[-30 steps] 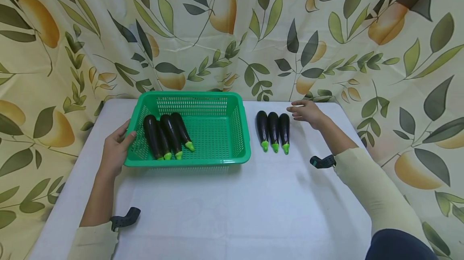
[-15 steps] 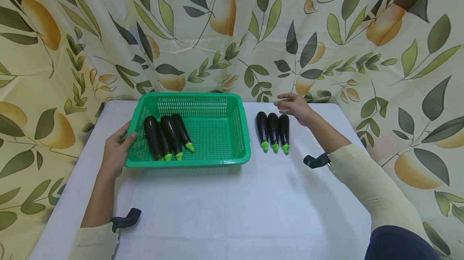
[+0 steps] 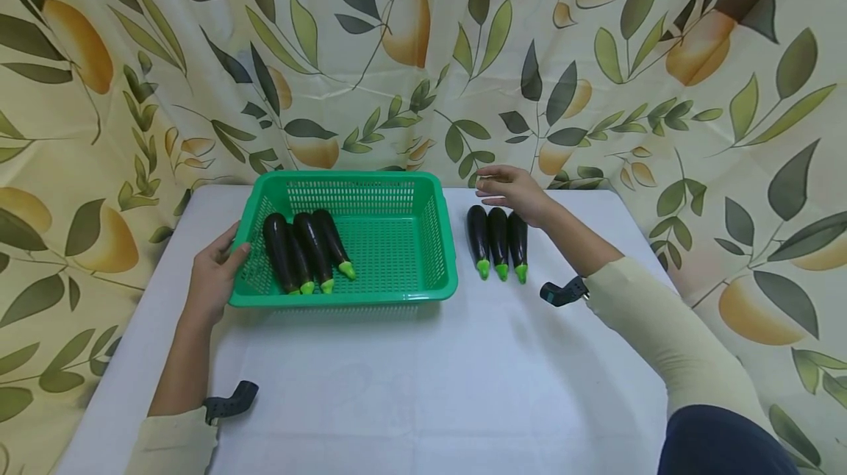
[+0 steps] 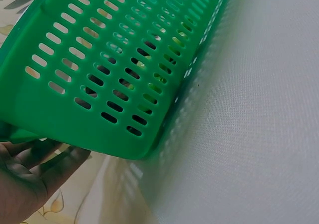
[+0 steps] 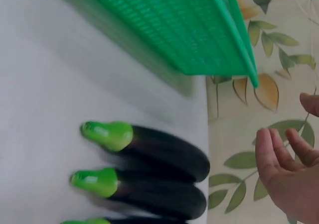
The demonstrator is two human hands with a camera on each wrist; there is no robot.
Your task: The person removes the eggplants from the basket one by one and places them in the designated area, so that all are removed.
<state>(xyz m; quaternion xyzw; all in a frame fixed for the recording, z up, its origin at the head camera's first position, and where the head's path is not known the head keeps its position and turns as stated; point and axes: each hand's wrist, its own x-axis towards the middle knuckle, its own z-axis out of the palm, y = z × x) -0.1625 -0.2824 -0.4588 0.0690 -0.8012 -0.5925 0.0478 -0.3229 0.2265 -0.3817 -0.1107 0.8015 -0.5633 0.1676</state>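
Note:
A green plastic basket (image 3: 387,247) stands on the left half of the table in the head view. Several dark purple eggplants (image 3: 311,247) with green stems lie together inside its left half. My left hand (image 3: 210,276) grips the basket's left rim, thumb on top; in the left wrist view its fingers (image 4: 65,167) reach under the basket's edge. Three more eggplants (image 3: 498,240) lie side by side right of the basket. Over their far ends hovers my right hand (image 3: 512,194), fingers extended, holding nothing. The right wrist view shows it apart from the eggplants (image 5: 164,152).
A white cloth (image 3: 397,387) covers the table. Behind its far edge hangs a curtain (image 3: 562,34) printed with leaves and fruit. Each wrist wears a black device, one on the left (image 3: 230,400) and one on the right (image 3: 562,291).
My right hand has moved left, from beside the right-hand eggplant to above the far ends of the three. The left hand, basket and eggplants have stayed in place.

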